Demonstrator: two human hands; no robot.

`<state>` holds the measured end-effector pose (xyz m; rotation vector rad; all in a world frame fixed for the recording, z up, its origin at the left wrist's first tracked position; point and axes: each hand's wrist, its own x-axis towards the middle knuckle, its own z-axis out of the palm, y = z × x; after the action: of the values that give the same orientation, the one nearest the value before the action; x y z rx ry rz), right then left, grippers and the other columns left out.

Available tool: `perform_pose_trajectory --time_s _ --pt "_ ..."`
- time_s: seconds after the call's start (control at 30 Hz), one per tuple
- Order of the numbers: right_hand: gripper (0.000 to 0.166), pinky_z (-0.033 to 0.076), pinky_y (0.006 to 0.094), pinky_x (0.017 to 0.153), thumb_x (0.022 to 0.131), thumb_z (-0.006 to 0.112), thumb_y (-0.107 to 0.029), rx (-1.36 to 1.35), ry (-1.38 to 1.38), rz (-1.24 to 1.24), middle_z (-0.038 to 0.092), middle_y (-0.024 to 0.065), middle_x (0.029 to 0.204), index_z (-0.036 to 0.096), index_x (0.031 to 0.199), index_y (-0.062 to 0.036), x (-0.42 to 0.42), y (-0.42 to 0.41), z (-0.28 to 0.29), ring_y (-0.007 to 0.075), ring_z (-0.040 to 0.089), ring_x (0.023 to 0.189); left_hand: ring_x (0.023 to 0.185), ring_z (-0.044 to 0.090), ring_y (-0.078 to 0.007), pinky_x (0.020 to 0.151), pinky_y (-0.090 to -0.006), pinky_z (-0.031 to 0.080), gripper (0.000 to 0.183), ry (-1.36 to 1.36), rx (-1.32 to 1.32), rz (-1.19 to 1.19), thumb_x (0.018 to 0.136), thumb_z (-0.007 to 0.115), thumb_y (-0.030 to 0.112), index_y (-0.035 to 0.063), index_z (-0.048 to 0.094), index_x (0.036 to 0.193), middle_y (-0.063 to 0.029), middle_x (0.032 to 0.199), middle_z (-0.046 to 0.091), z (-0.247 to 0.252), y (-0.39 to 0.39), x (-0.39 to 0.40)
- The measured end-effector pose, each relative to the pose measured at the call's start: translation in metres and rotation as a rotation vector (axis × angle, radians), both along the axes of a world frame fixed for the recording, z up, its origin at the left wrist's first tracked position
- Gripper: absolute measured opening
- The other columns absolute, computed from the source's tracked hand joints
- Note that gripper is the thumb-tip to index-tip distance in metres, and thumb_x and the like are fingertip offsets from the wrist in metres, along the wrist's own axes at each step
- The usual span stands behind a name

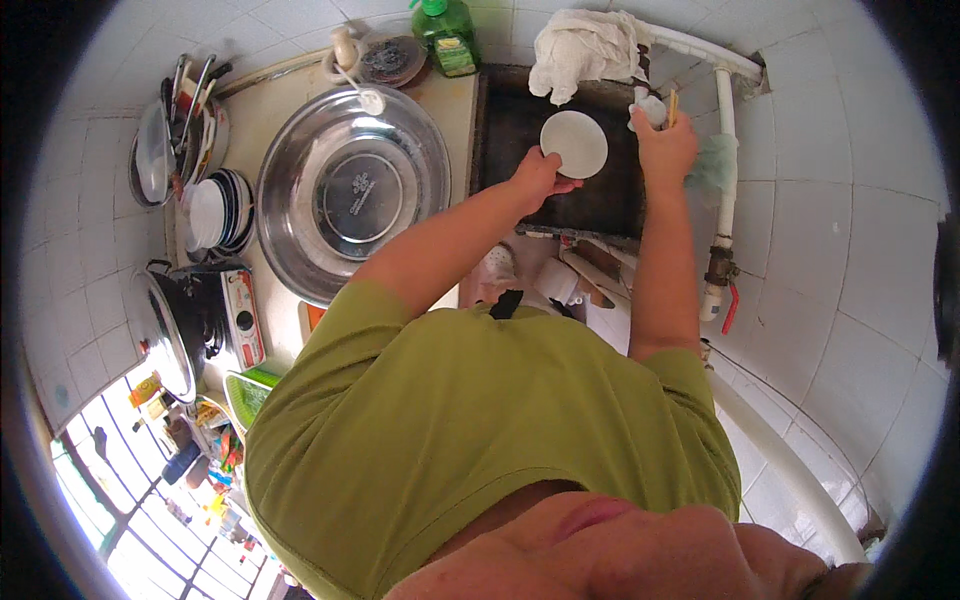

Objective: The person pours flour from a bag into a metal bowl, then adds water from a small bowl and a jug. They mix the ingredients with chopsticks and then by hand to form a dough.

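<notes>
A small white bowl [574, 144] is held over the dark sink [600, 199] by my left hand [541, 180], with the thumb on its rim. My right hand [667, 150] is raised at the sink's right side, beside the white tap handle [649, 109]; its fingers are on or close to it. Short pieces like wooden chopsticks [673, 107] stick up from my right hand. A white cloth [581, 52] hangs over the pipe behind the sink.
Left of the sink, a large metal basin [292, 217] holds a small ladle. Behind are a green pump bottle [447, 45] and a mortar with pestle [344, 49]. Stacked plates [210, 214], a stove [244, 319] and a lidded pan [169, 337] stand further left. White pipes [726, 187] run down the right wall.
</notes>
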<state>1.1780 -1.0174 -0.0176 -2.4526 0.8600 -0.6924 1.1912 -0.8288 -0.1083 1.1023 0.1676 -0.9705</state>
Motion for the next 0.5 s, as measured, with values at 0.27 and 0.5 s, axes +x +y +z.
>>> perform_pose_trajectory --time_s 0.27,0.5 --pt "0.045 0.047 0.0424 0.072 0.063 0.080 -0.035 0.072 -0.133 0.238 0.062 0.0150 0.086 0.063 0.090 -0.0026 -0.004 -0.018 -0.009 0.0337 0.059 0.082 0.088 0.064 -0.0275 0.076 -0.0359 0.052 0.042 0.106 0.081 0.032 0.087 0.041 0.015 -0.0014 0.040 0.126 -0.0198 0.104 0.061 -0.007 -0.047 0.009" --pt "0.041 0.046 0.0388 0.072 0.068 0.077 -0.027 0.115 -0.022 0.359 0.061 0.0133 0.091 0.064 0.099 -0.0039 -0.007 -0.026 0.005 0.0304 0.058 0.083 0.073 0.065 -0.0260 0.066 -0.0355 0.053 0.041 0.136 0.050 -0.050 0.091 0.040 0.024 -0.0018 0.038 0.123 -0.0183 0.099 0.060 -0.037 -0.058 0.017"
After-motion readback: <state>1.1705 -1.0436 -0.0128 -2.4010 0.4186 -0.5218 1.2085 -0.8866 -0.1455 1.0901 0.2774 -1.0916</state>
